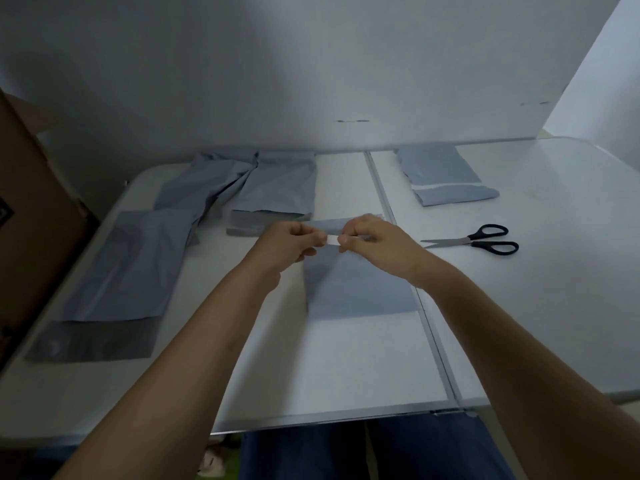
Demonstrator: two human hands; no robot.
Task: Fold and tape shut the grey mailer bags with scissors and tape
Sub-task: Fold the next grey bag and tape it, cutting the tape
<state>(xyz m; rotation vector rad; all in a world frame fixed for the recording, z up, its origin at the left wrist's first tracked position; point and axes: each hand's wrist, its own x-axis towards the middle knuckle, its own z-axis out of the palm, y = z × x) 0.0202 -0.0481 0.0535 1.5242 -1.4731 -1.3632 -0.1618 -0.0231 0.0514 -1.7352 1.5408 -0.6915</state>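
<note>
A folded grey mailer bag (356,289) lies in the middle of the white table (346,362). Above its far end my left hand (289,242) and my right hand (374,242) each pinch one end of a short white strip of tape (332,240), stretched between them. Black-handled scissors (481,239) lie shut on the table to the right of my right hand. No tape roll is in view.
Several unfolded grey mailer bags (128,271) lie spread over the left and back of the table. A folded, taped bag (446,181) sits at the back right. A brown cardboard box (31,209) stands at the left edge. A metal seam (408,265) divides the table.
</note>
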